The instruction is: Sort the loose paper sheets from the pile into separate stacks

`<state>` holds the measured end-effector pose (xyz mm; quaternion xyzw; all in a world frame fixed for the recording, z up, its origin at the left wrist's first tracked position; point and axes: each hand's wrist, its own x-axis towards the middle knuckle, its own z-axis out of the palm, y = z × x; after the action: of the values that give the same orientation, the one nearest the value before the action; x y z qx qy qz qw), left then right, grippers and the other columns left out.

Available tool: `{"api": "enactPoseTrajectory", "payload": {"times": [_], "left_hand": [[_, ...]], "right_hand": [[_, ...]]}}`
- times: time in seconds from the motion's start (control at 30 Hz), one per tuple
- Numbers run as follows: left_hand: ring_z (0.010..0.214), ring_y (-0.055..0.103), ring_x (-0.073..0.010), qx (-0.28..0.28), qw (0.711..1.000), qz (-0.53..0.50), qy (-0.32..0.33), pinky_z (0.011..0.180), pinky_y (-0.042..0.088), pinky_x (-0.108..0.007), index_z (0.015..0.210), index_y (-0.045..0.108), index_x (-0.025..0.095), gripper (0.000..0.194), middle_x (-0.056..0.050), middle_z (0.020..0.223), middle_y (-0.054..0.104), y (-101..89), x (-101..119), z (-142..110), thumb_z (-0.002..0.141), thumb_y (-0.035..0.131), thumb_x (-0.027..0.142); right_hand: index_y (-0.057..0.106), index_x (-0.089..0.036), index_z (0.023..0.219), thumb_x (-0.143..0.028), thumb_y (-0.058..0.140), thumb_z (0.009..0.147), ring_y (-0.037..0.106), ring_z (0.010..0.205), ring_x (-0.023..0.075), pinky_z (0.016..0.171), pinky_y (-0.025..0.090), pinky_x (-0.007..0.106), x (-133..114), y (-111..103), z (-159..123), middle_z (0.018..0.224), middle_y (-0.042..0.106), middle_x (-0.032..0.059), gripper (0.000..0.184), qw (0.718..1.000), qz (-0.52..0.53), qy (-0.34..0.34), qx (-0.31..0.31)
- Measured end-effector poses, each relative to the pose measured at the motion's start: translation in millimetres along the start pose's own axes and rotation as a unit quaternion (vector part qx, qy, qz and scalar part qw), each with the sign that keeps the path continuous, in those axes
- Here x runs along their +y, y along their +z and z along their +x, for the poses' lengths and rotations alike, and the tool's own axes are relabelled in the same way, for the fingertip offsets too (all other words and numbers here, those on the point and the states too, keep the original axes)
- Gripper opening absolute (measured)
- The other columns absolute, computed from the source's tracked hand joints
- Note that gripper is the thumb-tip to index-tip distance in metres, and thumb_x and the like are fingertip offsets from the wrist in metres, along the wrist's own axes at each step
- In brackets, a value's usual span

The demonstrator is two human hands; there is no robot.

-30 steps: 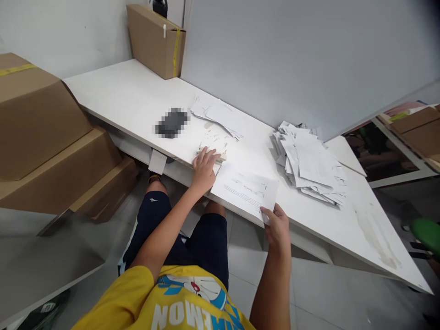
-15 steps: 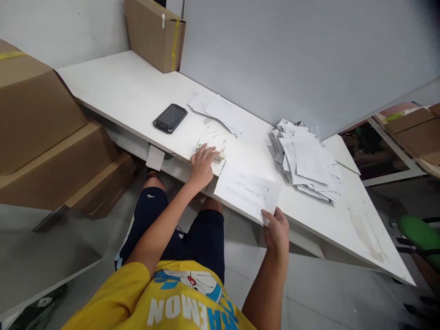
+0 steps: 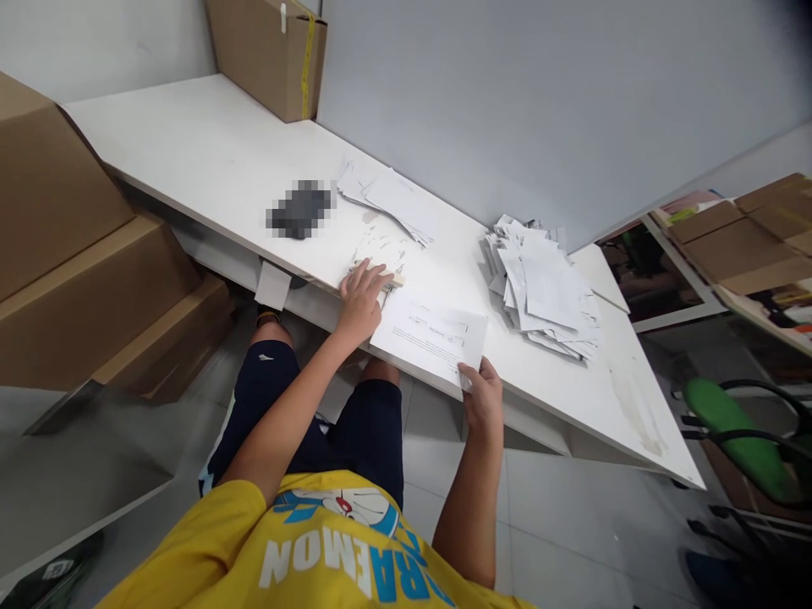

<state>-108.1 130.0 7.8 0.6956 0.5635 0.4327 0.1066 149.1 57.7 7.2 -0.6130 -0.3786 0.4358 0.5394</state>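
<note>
My left hand (image 3: pixel 362 303) rests over a narrow cream-coloured bar (image 3: pixel 397 280) near the table's front edge, its fingers curled across the top. The hand covers much of the bar, so I cannot tell exactly what it is. Against the bar's right end lies the left end of a printed white sheet (image 3: pixel 426 334), flat on the table and slightly over the front edge. My right hand (image 3: pixel 482 387) pinches the sheet's near right corner between thumb and fingers. Whether more than one sheet is held, I cannot tell.
A thick untidy pile of papers (image 3: pixel 551 283) stands to the right, a thinner one (image 3: pixel 397 199) behind the bar. A dark, pixelated device (image 3: pixel 301 210) lies to the left. Cardboard boxes stand at the back (image 3: pixel 266 59) and left (image 3: pixel 69 245). A green chair (image 3: pixel 736 431) is at the right.
The view has shifted, moving everything leftwards and slightly up. The sheet's left end has come slightly closer to the bar, with my right hand on its corner. My left hand stays on the bar.
</note>
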Motion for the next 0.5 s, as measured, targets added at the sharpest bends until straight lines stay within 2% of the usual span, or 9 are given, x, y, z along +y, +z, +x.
{"api": "enactPoseTrajectory", "payload": {"times": [0.13, 0.37, 0.5], "left_hand": [[0.15, 0.029, -0.0267, 0.028, 0.999, 0.01, 0.018, 0.122, 0.019, -0.055, 0.129, 0.059, 0.025, 0.053, -0.006, 0.148, 0.052, 5.6, -2.3, -1.0, 0.087, 0.035, 0.003], [0.139, 0.045, -0.0296, 0.082, 0.992, 0.075, 0.056, 0.117, 0.03, -0.057, 0.119, 0.066, 0.022, 0.042, -0.008, 0.133, 0.065, 16.9, -10.6, 4.2, 0.092, 0.039, 0.005], [0.128, 0.055, -0.0275, 0.084, 0.985, 0.115, 0.098, 0.115, 0.033, -0.055, 0.11, 0.069, 0.022, 0.038, -0.008, 0.121, 0.07, 17.2, -16.3, 14.9, 0.092, 0.041, 0.004]], "right_hand": [[0.07, -0.02, 0.106, -0.034, 0.079, 0.058, 0.068, 0.1, 0.0254, 0.085, 0.054, 0.036, -0.6, -4.6, 0.2, 0.108, 0.075, 0.0072, 0.052, 1.0, 0.01, 0.005, 0.009], [0.07, -0.02, 0.109, -0.034, 0.079, 0.06, 0.068, 0.101, 0.0261, 0.083, 0.054, 0.036, 4.1, -6.2, 2.9, 0.11, 0.074, 0.0072, 0.052, 1.0, 0.004, 0.011, 0.007], [0.071, -0.02, 0.106, -0.034, 0.078, 0.058, 0.069, 0.094, 0.0254, 0.082, 0.054, 0.037, 7.8, -4.1, 5.2, 0.103, 0.076, 0.0067, 0.051, 1.0, 0.013, 0.003, 0.018]]}}
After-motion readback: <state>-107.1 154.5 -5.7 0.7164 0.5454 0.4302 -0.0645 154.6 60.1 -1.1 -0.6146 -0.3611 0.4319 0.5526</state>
